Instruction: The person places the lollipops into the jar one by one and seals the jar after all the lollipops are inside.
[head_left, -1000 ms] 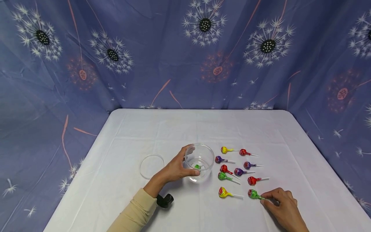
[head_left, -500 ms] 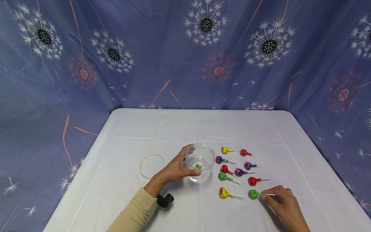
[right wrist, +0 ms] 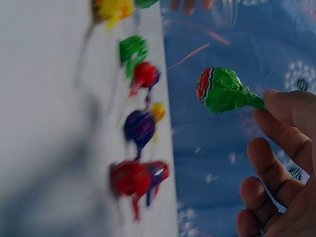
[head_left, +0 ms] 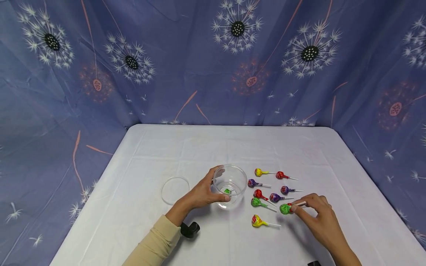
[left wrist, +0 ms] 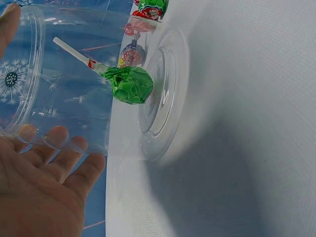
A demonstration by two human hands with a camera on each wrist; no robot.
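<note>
A clear plastic jar (head_left: 234,184) stands on the white table, and my left hand (head_left: 203,190) grips it from its left side, thumb in front. One green-wrapped lollipop (left wrist: 132,85) lies inside, its white stick pointing up toward the mouth in the left wrist view. My right hand (head_left: 319,216) pinches another green lollipop (right wrist: 222,91) by its stick, just below the wrapper's twist. That lollipop (head_left: 285,209) is raised over the table and overlaps a red lollipop in the head view. Left of it lie a green lollipop (head_left: 256,202) and a yellow one (head_left: 257,221).
Farther back lie purple lollipops (head_left: 252,183), red ones (head_left: 280,175) and a yellow one (head_left: 258,172), sticks mostly pointing right. A round clear lid (head_left: 162,192) rests left of the jar. A black object (head_left: 190,230) shows beside the left forearm. A patterned blue curtain (head_left: 186,66) surrounds the table.
My right hand has lifted the green lollipop off the table and moved it up and slightly left in the head view. The left hand and jar have stayed in place.
</note>
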